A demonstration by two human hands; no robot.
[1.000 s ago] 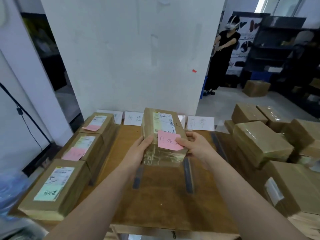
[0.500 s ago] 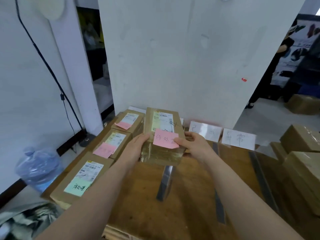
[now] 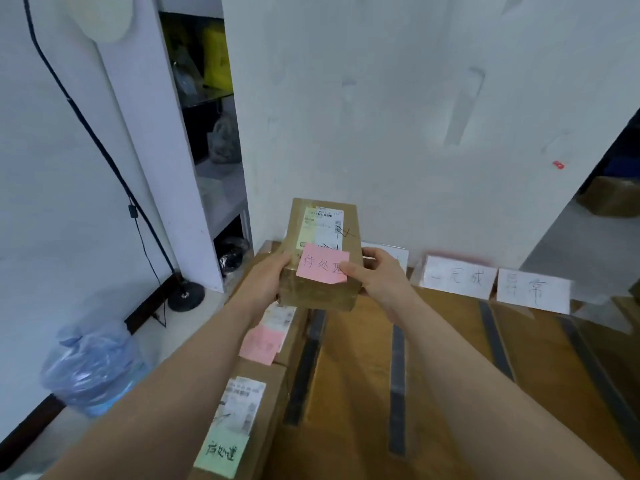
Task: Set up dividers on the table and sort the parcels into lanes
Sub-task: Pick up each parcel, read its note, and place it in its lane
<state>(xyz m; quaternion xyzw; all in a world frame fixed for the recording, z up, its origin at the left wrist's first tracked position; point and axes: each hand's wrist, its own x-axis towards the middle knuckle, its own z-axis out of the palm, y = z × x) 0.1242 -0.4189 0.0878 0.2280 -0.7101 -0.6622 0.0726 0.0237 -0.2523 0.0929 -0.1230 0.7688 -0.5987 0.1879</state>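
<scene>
I hold a brown taped parcel (image 3: pixel 320 292) above the far left of the wooden table (image 3: pixel 360 393). It carries a white shipping label and a pink sticky note (image 3: pixel 320 266) with handwriting. My left hand (image 3: pixel 266 282) grips its left side; my right hand (image 3: pixel 377 275) grips its right side, thumb on the note. Below my left arm, two parcels lie in the leftmost lane: one with a pink note (image 3: pixel 263 344), one with a green note (image 3: pixel 239 420). Dark strip dividers (image 3: pixel 304 368) (image 3: pixel 397 386) run along the table. White lane signs (image 3: pixel 457 277) (image 3: pixel 533 294) stand at the wall.
A white wall rises right behind the table. On the floor at left sit a blue water jug (image 3: pixel 91 368) and a lamp base (image 3: pixel 186 297) with a black cable. A shelf opening (image 3: pixel 207 133) is at the back left. More dividers (image 3: pixel 495 341) lie to the right.
The view has swung left, so the parcel stack at the right left the frame. The held parcel has moved left toward the leftmost lane; both hands keep their grip.
</scene>
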